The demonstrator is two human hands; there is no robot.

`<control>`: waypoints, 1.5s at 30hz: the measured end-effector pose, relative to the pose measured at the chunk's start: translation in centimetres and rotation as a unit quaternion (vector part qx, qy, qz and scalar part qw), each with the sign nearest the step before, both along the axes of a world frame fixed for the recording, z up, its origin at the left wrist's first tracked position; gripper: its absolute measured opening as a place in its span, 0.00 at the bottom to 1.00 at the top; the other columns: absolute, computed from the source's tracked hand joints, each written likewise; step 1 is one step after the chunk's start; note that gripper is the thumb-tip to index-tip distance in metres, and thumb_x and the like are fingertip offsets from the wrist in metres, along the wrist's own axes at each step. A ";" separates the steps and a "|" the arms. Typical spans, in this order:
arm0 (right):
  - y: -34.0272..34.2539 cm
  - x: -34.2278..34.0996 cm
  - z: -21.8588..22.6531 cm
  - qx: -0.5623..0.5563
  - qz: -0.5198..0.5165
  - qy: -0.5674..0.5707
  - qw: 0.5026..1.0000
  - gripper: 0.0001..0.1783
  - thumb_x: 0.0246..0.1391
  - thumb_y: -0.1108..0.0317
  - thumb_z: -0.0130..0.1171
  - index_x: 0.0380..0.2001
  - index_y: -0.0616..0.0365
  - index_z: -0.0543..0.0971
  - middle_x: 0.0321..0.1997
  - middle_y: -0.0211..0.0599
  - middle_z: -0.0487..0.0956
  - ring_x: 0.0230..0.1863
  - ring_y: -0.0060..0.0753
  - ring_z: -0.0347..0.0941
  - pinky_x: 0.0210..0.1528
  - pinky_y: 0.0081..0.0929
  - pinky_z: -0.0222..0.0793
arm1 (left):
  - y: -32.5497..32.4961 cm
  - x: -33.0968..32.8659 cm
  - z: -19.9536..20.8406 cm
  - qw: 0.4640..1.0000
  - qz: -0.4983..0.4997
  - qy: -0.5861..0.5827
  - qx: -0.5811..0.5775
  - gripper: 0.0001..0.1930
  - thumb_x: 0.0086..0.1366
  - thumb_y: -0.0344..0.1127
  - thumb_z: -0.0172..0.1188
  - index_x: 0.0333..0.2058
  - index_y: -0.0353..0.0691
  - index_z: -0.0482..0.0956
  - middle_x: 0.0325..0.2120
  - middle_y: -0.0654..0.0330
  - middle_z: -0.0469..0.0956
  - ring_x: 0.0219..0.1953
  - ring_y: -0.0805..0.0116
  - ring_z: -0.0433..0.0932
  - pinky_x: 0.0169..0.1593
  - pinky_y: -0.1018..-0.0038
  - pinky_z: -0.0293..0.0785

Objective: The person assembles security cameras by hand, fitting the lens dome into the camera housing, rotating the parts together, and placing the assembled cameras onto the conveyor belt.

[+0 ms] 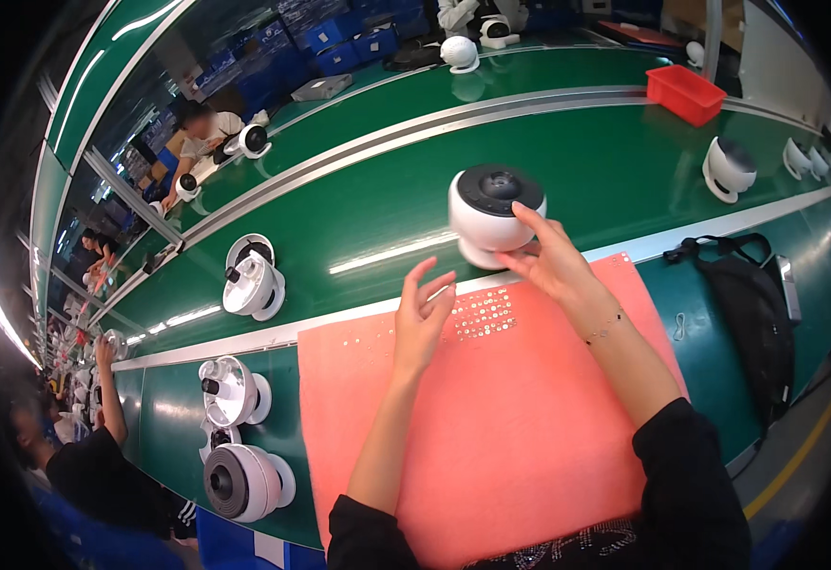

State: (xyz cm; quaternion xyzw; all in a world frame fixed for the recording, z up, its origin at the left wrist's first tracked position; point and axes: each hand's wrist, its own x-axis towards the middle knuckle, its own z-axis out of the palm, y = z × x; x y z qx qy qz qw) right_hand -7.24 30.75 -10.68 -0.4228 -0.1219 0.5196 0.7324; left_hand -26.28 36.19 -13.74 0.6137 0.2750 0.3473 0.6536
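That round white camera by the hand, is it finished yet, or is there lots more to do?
Several assembled white cameras already sit along the green belt. In hand: the right hand touches the round white camera at the belt's edge, while the left hand hovers empty above the pink mat. Left: open units wait at the left, and small silver pieces lie on the mat.

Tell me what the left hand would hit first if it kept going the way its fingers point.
The left hand, fingers up and apart, points across the pink mat toward the round white dome-shaped camera unit that the right hand touches. Probably that unit first, though depth is unclear.
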 end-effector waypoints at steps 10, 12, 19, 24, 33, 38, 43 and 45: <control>0.2 0.2 -4.8 0.031 -0.008 0.003 0.999 0.41 0.47 0.59 0.62 0.56 0.55 0.49 0.53 0.46 0.62 0.49 0.43 0.68 0.51 0.37 0.67 | 9.5 -3.5 -3.8 0.891 0.374 -0.208 -0.152 0.38 0.53 0.33 0.63 0.54 0.48 0.44 0.55 0.50 0.49 0.54 0.54 0.62 0.52 0.64 0.67; 0.2 -1.6 -4.5 0.007 0.048 0.035 0.998 0.38 0.47 0.64 0.62 0.55 0.57 0.52 0.53 0.46 0.63 0.47 0.39 0.70 0.50 0.33 0.67 | 12.9 -6.4 -3.7 0.828 0.475 -0.251 -0.162 0.40 0.52 0.34 0.64 0.53 0.47 0.41 0.54 0.52 0.55 0.54 0.49 0.61 0.56 0.58 0.60; 0.5 -2.1 -4.4 0.004 0.068 -0.045 0.997 0.22 0.48 0.75 0.53 0.47 0.61 0.61 0.35 0.41 0.75 0.38 0.29 0.71 0.41 0.24 0.68 | 17.8 -12.0 -4.8 0.785 0.493 -0.356 -0.117 0.39 0.53 0.42 0.64 0.55 0.54 0.44 0.53 0.54 0.59 0.49 0.59 0.64 0.48 0.64 0.65; 0.2 -1.8 -4.5 0.013 0.110 -0.074 0.991 0.13 0.51 0.73 0.48 0.41 0.62 0.68 0.34 0.38 0.73 0.38 0.27 0.71 0.46 0.26 0.68 | 17.2 -12.5 -4.7 0.793 0.482 -0.361 -0.090 0.36 0.54 0.39 0.62 0.56 0.47 0.49 0.52 0.53 0.61 0.52 0.57 0.65 0.53 0.66 0.64; -0.6 -2.7 -2.3 0.057 0.158 -0.353 0.920 0.17 0.49 0.74 0.51 0.45 0.59 0.69 0.38 0.37 0.72 0.36 0.25 0.70 0.40 0.21 0.68 | 12.7 -12.4 2.0 0.866 0.440 -0.223 -0.082 0.37 0.53 0.52 0.58 0.52 0.29 0.58 0.48 0.32 0.61 0.49 0.46 0.69 0.49 0.64 0.73; -2.4 -3.8 1.6 0.131 0.041 -0.722 0.678 0.34 0.40 0.78 0.57 0.54 0.44 0.67 0.54 0.42 0.61 0.51 0.38 0.60 0.50 0.32 0.62 | 10.8 -11.1 4.9 0.936 0.308 -0.091 -0.141 0.38 0.49 0.60 0.55 0.47 0.29 0.65 0.41 0.35 0.68 0.39 0.53 0.76 0.39 0.71 0.78; -3.4 -5.3 3.0 0.117 0.007 -0.846 0.521 0.38 0.36 0.78 0.62 0.54 0.35 0.68 0.60 0.42 0.51 0.56 0.50 0.48 0.55 0.41 0.54 | 8.7 -9.2 6.9 0.967 0.226 -0.028 -0.114 0.31 0.53 0.60 0.46 0.39 0.34 0.72 0.25 0.49 0.78 0.24 0.64 0.79 0.29 0.72 0.78; -3.9 -5.7 3.0 0.128 0.005 -0.865 0.485 0.35 0.35 0.77 0.62 0.51 0.33 0.72 0.60 0.42 0.50 0.55 0.52 0.45 0.57 0.42 0.51 | 7.7 -8.3 7.7 0.975 0.204 -0.015 -0.089 0.29 0.55 0.58 0.44 0.38 0.35 0.74 0.26 0.51 0.78 0.27 0.63 0.80 0.31 0.70 0.79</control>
